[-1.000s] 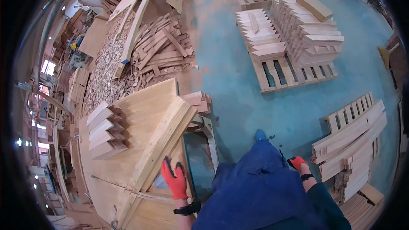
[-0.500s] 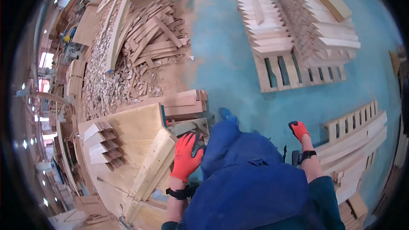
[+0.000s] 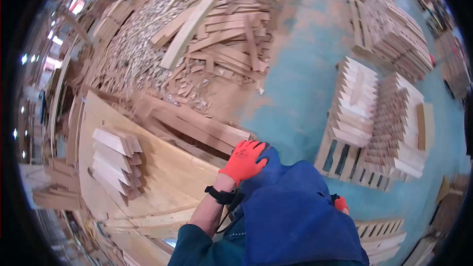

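Note:
My left hand (image 3: 245, 161), in an orange glove with dark fingertips, hangs in front of my blue apron (image 3: 300, 212). Its fingers are stretched forward and slightly bent, and nothing shows in them. Beside it lie long brown boards (image 3: 212, 128) along the edge of a plywood-topped table (image 3: 167, 177). Stacked on that tabletop are several pale wood pieces with slanted ends (image 3: 118, 160). Only a bit of my right hand (image 3: 341, 204), also orange-gloved, shows past the apron's right side, and its fingers are mostly hidden.
Ahead lies a heap of wood offcuts (image 3: 231, 39) with a long pale beam (image 3: 197, 22) over it. At right, pallets (image 3: 340, 160) on the blue-green floor (image 3: 290, 93) carry stacked pale boards (image 3: 401, 128). Another slatted pallet (image 3: 379, 229) stands at lower right.
My view has swung to the right and my body has moved forward along the table. My left hand has come up beside the brown boards. My right hand has gone mostly behind the apron.

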`<action>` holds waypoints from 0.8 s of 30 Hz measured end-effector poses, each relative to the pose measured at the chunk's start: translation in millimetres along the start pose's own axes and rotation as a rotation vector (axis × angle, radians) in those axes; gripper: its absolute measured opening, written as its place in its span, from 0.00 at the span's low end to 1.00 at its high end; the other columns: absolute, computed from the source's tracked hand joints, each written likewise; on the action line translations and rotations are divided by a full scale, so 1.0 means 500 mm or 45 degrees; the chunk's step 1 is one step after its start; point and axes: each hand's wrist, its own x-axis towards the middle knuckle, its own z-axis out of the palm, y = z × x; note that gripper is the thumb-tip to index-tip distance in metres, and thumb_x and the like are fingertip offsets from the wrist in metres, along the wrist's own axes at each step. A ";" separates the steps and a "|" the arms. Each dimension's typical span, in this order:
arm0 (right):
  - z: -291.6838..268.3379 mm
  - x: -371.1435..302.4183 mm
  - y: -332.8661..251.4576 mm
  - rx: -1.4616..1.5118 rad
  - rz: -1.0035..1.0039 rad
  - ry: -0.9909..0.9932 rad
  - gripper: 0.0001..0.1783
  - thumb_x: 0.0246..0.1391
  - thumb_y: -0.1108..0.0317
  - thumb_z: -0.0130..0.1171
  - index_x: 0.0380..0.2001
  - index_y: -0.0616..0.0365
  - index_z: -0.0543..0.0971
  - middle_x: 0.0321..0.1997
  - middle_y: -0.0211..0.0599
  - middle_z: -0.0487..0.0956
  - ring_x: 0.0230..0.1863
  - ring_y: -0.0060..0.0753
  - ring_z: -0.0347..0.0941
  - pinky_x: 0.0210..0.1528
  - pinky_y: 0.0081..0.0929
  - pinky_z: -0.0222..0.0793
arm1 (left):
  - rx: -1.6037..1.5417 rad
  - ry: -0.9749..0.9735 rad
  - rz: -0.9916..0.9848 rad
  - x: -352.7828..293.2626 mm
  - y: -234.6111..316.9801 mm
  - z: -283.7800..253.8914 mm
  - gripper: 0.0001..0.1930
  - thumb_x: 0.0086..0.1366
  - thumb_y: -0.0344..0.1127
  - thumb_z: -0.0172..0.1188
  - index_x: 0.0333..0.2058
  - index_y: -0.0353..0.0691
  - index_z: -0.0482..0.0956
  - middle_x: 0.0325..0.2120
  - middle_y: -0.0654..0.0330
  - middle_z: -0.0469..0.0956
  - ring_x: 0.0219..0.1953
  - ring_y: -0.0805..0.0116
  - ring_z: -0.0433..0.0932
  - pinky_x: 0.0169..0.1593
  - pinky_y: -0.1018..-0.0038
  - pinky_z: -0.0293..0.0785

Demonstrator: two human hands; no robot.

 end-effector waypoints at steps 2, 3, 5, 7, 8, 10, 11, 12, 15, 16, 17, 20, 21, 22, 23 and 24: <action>-0.034 0.058 -0.098 -0.003 -0.109 -0.016 0.14 0.61 0.61 0.57 0.37 0.60 0.86 0.28 0.30 0.82 0.28 0.24 0.74 0.29 0.31 0.68 | -0.002 0.044 -0.094 0.035 -0.046 -0.038 0.27 0.63 0.47 0.61 0.57 0.39 0.76 0.56 0.49 0.76 0.62 0.49 0.70 0.67 0.57 0.61; -0.050 0.094 -0.146 0.034 -0.183 -0.026 0.14 0.61 0.61 0.57 0.37 0.60 0.86 0.28 0.30 0.82 0.28 0.24 0.74 0.29 0.30 0.67 | -0.034 0.058 -0.167 0.042 -0.066 -0.050 0.27 0.63 0.47 0.61 0.58 0.39 0.75 0.57 0.50 0.75 0.63 0.49 0.69 0.68 0.56 0.60; -0.082 0.184 -0.243 0.043 -0.137 -0.058 0.14 0.61 0.62 0.58 0.39 0.60 0.86 0.29 0.30 0.82 0.29 0.24 0.74 0.30 0.30 0.68 | -0.062 0.074 -0.314 0.049 -0.104 -0.063 0.28 0.64 0.48 0.60 0.59 0.40 0.74 0.57 0.50 0.75 0.63 0.50 0.69 0.69 0.56 0.59; -0.107 0.278 -0.348 0.222 -0.009 -0.128 0.13 0.61 0.63 0.59 0.41 0.60 0.86 0.30 0.32 0.83 0.30 0.25 0.76 0.32 0.29 0.70 | -0.040 0.145 -0.425 0.047 -0.138 -0.067 0.28 0.64 0.49 0.60 0.58 0.40 0.74 0.58 0.50 0.75 0.63 0.50 0.69 0.69 0.56 0.59; -0.121 0.324 -0.409 0.225 -0.091 -0.173 0.14 0.61 0.63 0.59 0.41 0.61 0.86 0.31 0.32 0.84 0.30 0.26 0.77 0.33 0.30 0.71 | -0.064 0.146 -0.536 0.046 -0.151 -0.068 0.28 0.63 0.49 0.60 0.58 0.40 0.74 0.58 0.50 0.75 0.63 0.49 0.69 0.68 0.56 0.60; -0.141 0.414 -0.568 0.194 -0.159 -0.174 0.14 0.61 0.64 0.59 0.42 0.62 0.85 0.32 0.33 0.85 0.31 0.28 0.78 0.34 0.31 0.72 | -0.086 0.271 -0.674 0.053 -0.173 -0.071 0.28 0.63 0.49 0.61 0.58 0.39 0.74 0.58 0.49 0.75 0.63 0.49 0.69 0.67 0.56 0.62; -0.149 0.451 -0.664 -0.026 -0.345 -0.104 0.14 0.59 0.64 0.60 0.43 0.61 0.85 0.33 0.40 0.86 0.31 0.32 0.80 0.37 0.34 0.75 | -0.134 0.366 -0.734 0.062 -0.182 -0.077 0.29 0.63 0.49 0.61 0.58 0.39 0.74 0.58 0.48 0.74 0.62 0.48 0.70 0.67 0.56 0.63; -0.147 0.487 -0.778 -0.312 -0.623 -0.088 0.14 0.58 0.63 0.60 0.42 0.59 0.85 0.34 0.46 0.85 0.34 0.36 0.82 0.40 0.35 0.76 | -0.181 0.449 -0.770 0.082 -0.194 -0.088 0.29 0.63 0.49 0.62 0.58 0.38 0.74 0.57 0.47 0.74 0.61 0.47 0.71 0.66 0.55 0.64; -0.140 0.547 -1.151 -0.416 -0.941 -0.056 0.16 0.58 0.59 0.60 0.44 0.57 0.83 0.37 0.50 0.85 0.40 0.47 0.83 0.44 0.40 0.76 | -0.011 0.830 -0.982 0.177 -0.233 -0.149 0.33 0.60 0.49 0.66 0.59 0.33 0.72 0.58 0.42 0.73 0.60 0.43 0.70 0.65 0.56 0.65; -0.136 0.559 -1.293 -0.460 -1.030 -0.049 0.18 0.58 0.57 0.60 0.46 0.56 0.83 0.37 0.48 0.85 0.40 0.48 0.83 0.44 0.41 0.76 | 0.024 0.966 -1.044 0.225 -0.249 -0.178 0.35 0.59 0.48 0.67 0.60 0.32 0.71 0.58 0.41 0.72 0.61 0.41 0.70 0.65 0.56 0.65; -0.127 0.554 -1.411 -0.475 -1.374 0.074 0.20 0.59 0.55 0.59 0.49 0.53 0.81 0.45 0.50 0.83 0.47 0.53 0.80 0.52 0.44 0.75 | 0.046 1.022 -1.054 0.268 -0.260 -0.209 0.37 0.59 0.48 0.67 0.61 0.32 0.70 0.59 0.41 0.71 0.62 0.41 0.68 0.66 0.56 0.64; -0.082 0.527 -1.766 -0.635 -1.692 0.082 0.24 0.58 0.53 0.60 0.55 0.53 0.79 0.57 0.45 0.78 0.60 0.51 0.72 0.62 0.44 0.68 | 0.170 1.097 -1.100 0.386 -0.311 -0.313 0.41 0.58 0.50 0.69 0.64 0.32 0.67 0.62 0.40 0.68 0.65 0.40 0.64 0.68 0.54 0.59; -0.058 0.512 -1.871 -0.699 -1.824 0.122 0.27 0.57 0.53 0.62 0.57 0.53 0.77 0.59 0.46 0.76 0.63 0.52 0.69 0.65 0.45 0.65 | 0.287 1.084 -1.088 0.424 -0.336 -0.346 0.42 0.58 0.51 0.69 0.64 0.32 0.66 0.63 0.40 0.67 0.67 0.40 0.62 0.69 0.53 0.57; -0.033 0.495 -1.959 -0.756 -1.988 0.171 0.30 0.55 0.53 0.63 0.58 0.53 0.76 0.62 0.47 0.74 0.65 0.53 0.66 0.67 0.46 0.62 | 0.425 1.093 -1.045 0.450 -0.358 -0.370 0.43 0.57 0.53 0.69 0.65 0.32 0.65 0.64 0.40 0.66 0.68 0.40 0.61 0.70 0.52 0.56; -0.006 0.479 -2.045 -0.767 -2.100 0.178 0.31 0.55 0.51 0.63 0.59 0.52 0.75 0.64 0.48 0.72 0.67 0.54 0.64 0.68 0.49 0.60 | 0.413 1.031 -1.182 0.484 -0.400 -0.401 0.47 0.55 0.57 0.70 0.66 0.33 0.64 0.66 0.41 0.63 0.70 0.41 0.58 0.71 0.49 0.51; 0.024 0.462 -2.118 -0.793 -2.201 0.193 0.32 0.55 0.50 0.63 0.60 0.51 0.75 0.66 0.48 0.70 0.69 0.54 0.61 0.69 0.52 0.58 | 0.461 1.001 -1.184 0.512 -0.440 -0.425 0.48 0.55 0.58 0.69 0.66 0.33 0.63 0.66 0.40 0.63 0.70 0.41 0.58 0.71 0.50 0.51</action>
